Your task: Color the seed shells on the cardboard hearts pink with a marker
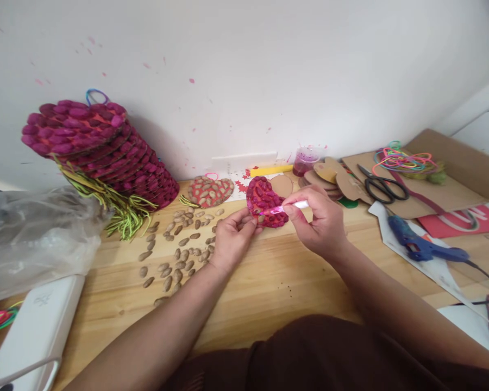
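My left hand grips the lower left edge of a heart-shaped piece covered with magenta-painted peanuts. Pinched in my right hand is a white paintbrush, its magenta-stained end lying across the lower part of the heart. A few peanuts near that end still show some tan. Loose unshelled peanuts are scattered left of my left hand. Behind them lies another heart with unpainted peanuts on a red base. A clear cup of magenta paint stands behind my right hand.
A leaning stack of magenta peanut hearts with green tassels rises at left, near a plastic bag and white device. At right are cardboard shapes, scissors, coloured cords and a blue glue gun with cable.
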`<state>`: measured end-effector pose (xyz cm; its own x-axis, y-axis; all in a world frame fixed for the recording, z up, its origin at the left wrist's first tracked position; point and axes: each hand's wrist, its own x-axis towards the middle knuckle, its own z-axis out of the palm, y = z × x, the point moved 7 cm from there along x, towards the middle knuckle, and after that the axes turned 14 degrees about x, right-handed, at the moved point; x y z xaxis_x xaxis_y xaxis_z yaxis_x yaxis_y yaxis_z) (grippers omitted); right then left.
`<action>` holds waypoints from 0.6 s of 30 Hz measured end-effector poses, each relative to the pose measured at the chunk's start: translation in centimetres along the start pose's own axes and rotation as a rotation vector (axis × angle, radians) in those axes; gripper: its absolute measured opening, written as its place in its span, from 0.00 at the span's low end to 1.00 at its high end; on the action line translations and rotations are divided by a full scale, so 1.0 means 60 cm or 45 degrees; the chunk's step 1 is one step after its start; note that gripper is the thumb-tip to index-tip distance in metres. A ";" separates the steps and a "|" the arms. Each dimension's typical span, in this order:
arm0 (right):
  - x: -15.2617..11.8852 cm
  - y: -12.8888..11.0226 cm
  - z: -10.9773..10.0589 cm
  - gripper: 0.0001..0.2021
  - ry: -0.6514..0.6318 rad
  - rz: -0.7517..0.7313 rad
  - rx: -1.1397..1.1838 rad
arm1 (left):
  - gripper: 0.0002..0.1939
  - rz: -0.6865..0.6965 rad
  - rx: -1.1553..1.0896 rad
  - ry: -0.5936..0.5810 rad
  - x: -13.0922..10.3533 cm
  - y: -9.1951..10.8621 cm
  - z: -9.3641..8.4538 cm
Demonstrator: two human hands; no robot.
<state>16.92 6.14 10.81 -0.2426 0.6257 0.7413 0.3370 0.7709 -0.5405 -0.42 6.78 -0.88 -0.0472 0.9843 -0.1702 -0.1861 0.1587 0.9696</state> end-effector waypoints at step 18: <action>0.001 -0.003 0.004 0.02 0.022 0.066 0.087 | 0.19 0.007 0.015 0.007 0.000 -0.001 -0.001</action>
<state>16.62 6.07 10.83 -0.2106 0.6633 0.7181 0.2855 0.7443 -0.6037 -0.45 6.76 -0.94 -0.0534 0.9847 -0.1657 -0.1745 0.1542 0.9725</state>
